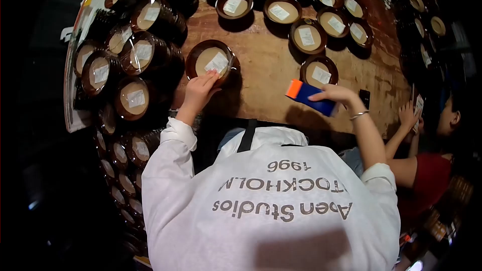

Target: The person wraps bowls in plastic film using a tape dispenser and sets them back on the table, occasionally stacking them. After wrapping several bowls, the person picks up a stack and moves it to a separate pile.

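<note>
My left hand [201, 90] reaches over the near rim of a dark brown, glossy bowl [193, 56] with a beige centre. Its fingers are stretched out, and the fingertips touch the lower edge of a white printed label [217, 62] on that centre. My right hand [334, 96] is closed around a flat blue block with an orange end [314, 98], whose exact kind I cannot make out. The orange end points left. Just beyond this hand stands another labelled brown bowl [319, 73].
Stacks of similar labelled bowls [134, 98] crowd the left side. More labelled bowls [283, 10] stand across the far part of the wooden table [261, 70]. A dark rectangular object [364, 99] lies near the right edge. Another person [419, 178] in red sits at right, hands holding something white.
</note>
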